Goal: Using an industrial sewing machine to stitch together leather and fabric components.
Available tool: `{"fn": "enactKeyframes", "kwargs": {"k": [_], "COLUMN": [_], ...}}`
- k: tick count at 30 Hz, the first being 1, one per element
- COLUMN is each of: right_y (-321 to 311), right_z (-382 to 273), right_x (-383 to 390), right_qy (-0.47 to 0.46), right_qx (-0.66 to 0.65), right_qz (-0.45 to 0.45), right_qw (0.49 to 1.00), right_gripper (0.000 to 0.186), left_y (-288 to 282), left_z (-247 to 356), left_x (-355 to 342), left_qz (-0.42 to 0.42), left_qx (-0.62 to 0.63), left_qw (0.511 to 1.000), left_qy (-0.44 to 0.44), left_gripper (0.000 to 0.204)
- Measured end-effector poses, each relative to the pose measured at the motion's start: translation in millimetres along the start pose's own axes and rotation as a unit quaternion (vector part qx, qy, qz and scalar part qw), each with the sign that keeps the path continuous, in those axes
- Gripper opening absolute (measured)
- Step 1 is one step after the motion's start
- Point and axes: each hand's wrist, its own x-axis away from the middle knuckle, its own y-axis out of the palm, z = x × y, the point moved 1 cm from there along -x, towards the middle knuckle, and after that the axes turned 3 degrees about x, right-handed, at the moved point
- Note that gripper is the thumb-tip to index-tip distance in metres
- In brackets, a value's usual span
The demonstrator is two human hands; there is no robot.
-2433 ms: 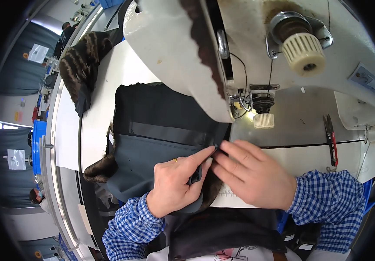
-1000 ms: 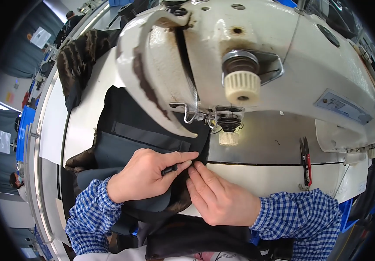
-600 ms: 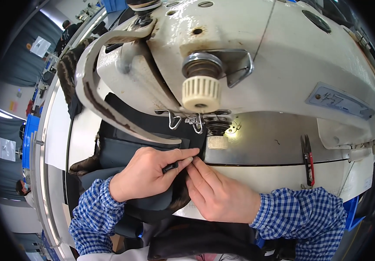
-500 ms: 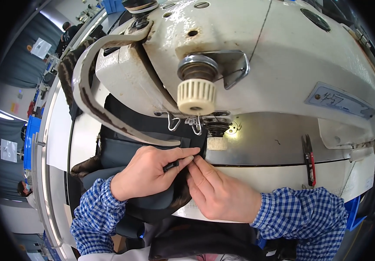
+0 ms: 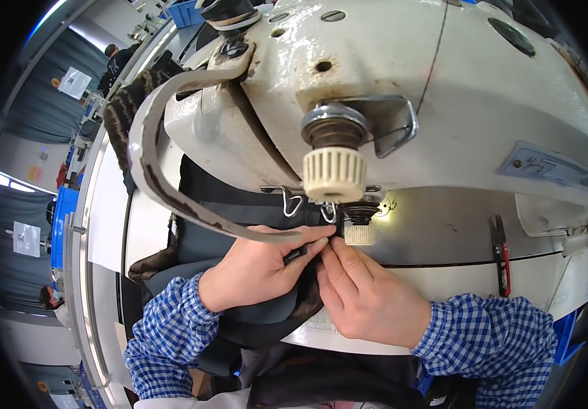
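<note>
A dark grey cloth piece [image 5: 202,235] with brown fur along its edge lies left of and under the sewing machine's [image 5: 437,88] head. My left hand [image 5: 256,266] rests on it, index finger stretched forward and thumb pressing the cloth's edge. A small black object [image 5: 295,255] sticks out between that thumb and the palm; its kind cannot be made out. My right hand [image 5: 372,293] meets the left one, its fingertips pinching the same dark edge just in front of the needle area. The needle and presser foot are hidden behind the cream tension knob [image 5: 335,174].
Red-handled thread snips [image 5: 502,262] lie right of my right hand, across the metal bed plate [image 5: 437,232] and the white table [image 5: 539,276]. A curved metal lever [image 5: 145,153] arches above my left hand. More brown fur [image 5: 127,112] lies at the far left.
The whole view has shifted, so things appear farther right. Both hands, still together on the cloth edge, have edged slightly forward toward the machine.
</note>
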Motion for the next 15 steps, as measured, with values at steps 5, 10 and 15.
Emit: {"fn": "enactKeyframes", "kwargs": {"k": [5, 10, 15], "right_y": [-6.1, -7.9, -5.4], "right_z": [-0.9, -7.4, -9.1], "right_x": [-2.1, 0.4, -0.6], "right_qy": [0.014, 0.031, 0.030], "right_qx": [0.009, -0.014, -0.004], "right_qz": [-0.034, -0.022, -0.013], "right_qw": [0.999, 0.999, 0.999], "right_gripper": [0.036, 0.038, 0.040], "left_y": [2.0, 8.9, 2.4], "left_z": [3.6, -11.5, -11.8], "left_x": [-0.9, 3.3, 7.5], "left_qz": [0.020, 0.052, 0.044], "left_qx": [-0.047, -0.007, 0.094], "left_qw": [0.998, 0.998, 0.994], "left_qy": [0.019, 0.027, -0.039], "left_gripper": [0.027, 0.023, 0.030]}}
